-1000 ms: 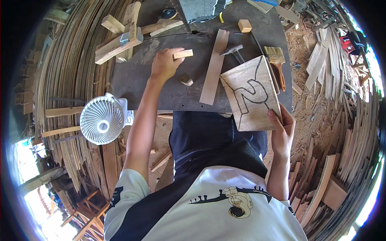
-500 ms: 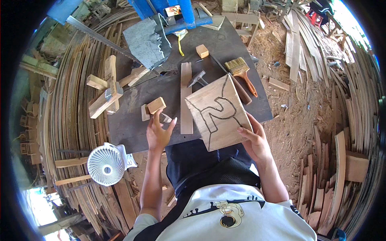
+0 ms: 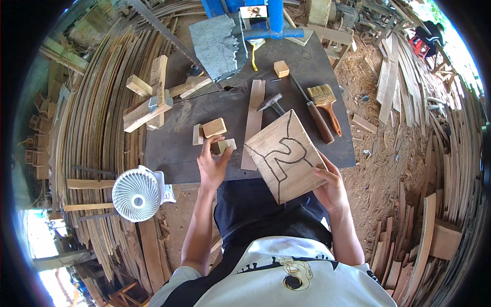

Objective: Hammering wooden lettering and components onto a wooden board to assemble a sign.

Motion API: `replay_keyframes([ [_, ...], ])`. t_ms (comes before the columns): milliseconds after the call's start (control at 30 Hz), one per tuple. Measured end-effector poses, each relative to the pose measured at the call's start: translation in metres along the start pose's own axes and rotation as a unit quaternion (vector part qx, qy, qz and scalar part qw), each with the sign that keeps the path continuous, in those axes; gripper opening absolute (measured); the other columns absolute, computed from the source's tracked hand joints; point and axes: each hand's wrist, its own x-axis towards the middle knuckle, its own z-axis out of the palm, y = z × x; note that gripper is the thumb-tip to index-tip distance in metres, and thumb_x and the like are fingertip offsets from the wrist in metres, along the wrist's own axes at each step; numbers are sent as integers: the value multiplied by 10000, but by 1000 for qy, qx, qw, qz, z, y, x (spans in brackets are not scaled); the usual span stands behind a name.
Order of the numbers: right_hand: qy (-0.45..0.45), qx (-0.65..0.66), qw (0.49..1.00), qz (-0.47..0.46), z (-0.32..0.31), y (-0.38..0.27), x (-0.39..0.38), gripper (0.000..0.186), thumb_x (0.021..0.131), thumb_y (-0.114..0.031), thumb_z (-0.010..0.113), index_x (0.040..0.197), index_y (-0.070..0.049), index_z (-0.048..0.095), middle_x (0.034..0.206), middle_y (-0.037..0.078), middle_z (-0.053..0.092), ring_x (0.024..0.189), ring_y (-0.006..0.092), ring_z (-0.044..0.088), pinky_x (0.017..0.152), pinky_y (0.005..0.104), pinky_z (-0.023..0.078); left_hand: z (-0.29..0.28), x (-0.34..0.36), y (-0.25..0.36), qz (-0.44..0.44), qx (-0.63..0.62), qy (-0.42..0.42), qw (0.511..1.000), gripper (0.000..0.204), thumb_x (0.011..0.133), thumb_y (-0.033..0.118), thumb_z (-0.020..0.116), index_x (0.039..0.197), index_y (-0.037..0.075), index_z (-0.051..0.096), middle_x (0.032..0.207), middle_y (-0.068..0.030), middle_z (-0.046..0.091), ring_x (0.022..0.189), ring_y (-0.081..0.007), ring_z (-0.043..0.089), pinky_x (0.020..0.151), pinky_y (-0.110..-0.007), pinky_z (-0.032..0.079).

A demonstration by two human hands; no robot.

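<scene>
My right hand (image 3: pixel 331 187) grips the lower right edge of a square wooden board (image 3: pixel 281 176), thumb on its face. Dark grooved or drawn lines cross the board in a curved outline. Between the thumb and fingers of my left hand (image 3: pixel 210 168) is a small wooden block (image 3: pixel 224 147), partly covered by the fingers. Just beyond it, a pale wooden block (image 3: pixel 214 127) and a smaller wood piece (image 3: pixel 198 134) rest on the dark tabletop (image 3: pixel 176 153). A flat wooden strip (image 3: pixel 254 112) lies between the blocks and the board.
A hammer (image 3: pixel 271 103), a wooden-handled tool (image 3: pixel 319 122), a paintbrush (image 3: pixel 327 100) and another block (image 3: pixel 281 68) lie behind the board. At left stand a crossed-wood piece (image 3: pixel 153 100), a saw blade (image 3: pixel 169 36) and a white fan (image 3: pixel 137 194). Timber stacks (image 3: pixel 97 117) line the sides.
My left thumb and fingers have come together around the small block, after being spread beside the blocks. My right hand still holds the board. The view has shifted slightly.
</scene>
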Motion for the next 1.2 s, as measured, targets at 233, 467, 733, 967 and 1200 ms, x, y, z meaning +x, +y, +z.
replay_keyframes([
  [233,49,57,997,5,-1,4,2,407,903,-144,601,1268,31,554,1224,142,641,1118,257,620,1005,382,452,-6,-4,17,-50,-169,73,982,364,944,227,671,1214,54,498,1036,-94,620,852,-154,635,687,-285,541],
  [467,33,88,996,1,6,6,6,409,973,-236,541,1296,15,536,1266,154,618,1165,273,599,1031,413,443,-8,-8,44,-127,-399,67,906,436,978,216,606,1310,84,355,957,-59,558,779,-112,609,549,-234,543],
  [733,12,76,997,-17,3,7,10,428,1012,-243,484,1342,29,484,1315,167,587,1203,278,581,1052,425,436,-10,-10,63,-37,-290,62,954,527,847,84,761,1245,30,420,824,-23,593,677,-62,583,536,-207,444],
  [967,-16,21,999,-32,10,3,6,414,1005,-219,500,1339,27,493,1289,150,600,1179,246,594,1023,397,451,-3,-16,76,12,-122,-41,992,458,712,192,880,1050,-26,660,900,-95,703,788,-138,666,717,-279,530],
  [1200,-1,-99,991,-86,32,0,15,454,994,-150,549,1381,67,452,1397,143,526,1319,230,473,1084,363,378,-6,0,107,89,-108,-19,990,466,675,181,893,1038,-2,665,944,-126,678,837,-190,661,749,-309,520],
])
